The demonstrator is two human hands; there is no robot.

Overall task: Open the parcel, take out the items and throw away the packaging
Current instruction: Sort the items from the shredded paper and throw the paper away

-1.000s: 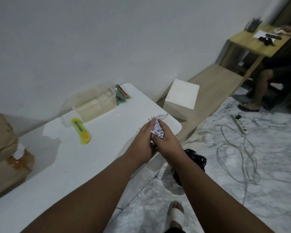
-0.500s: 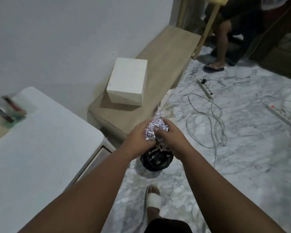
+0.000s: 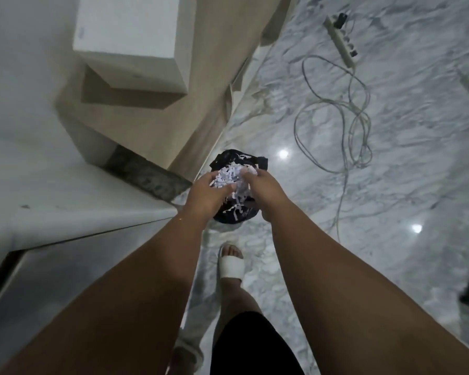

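A wad of white shredded paper packing [image 3: 232, 177] sits between my two hands, right above a black bin bag [image 3: 238, 158] standing on the marble floor. My left hand [image 3: 206, 194] cups the wad from the left, and my right hand [image 3: 264, 189] holds it from the right. A few loose shreds hang below the hands and lie inside the bag's mouth. The parcel and its items are out of view.
The white table's corner [image 3: 65, 201] is at the left, close to my left forearm. A white box [image 3: 130, 39] rests on a low wooden bench [image 3: 201, 85]. Cables [image 3: 333, 115] and power strips [image 3: 340, 41] lie on the floor. My sandalled foot [image 3: 230, 263] stands below the bag.
My view has swung down and right from the table to the floor. Both hands carried the paper wad off the table's edge and lowered it over the black bag.
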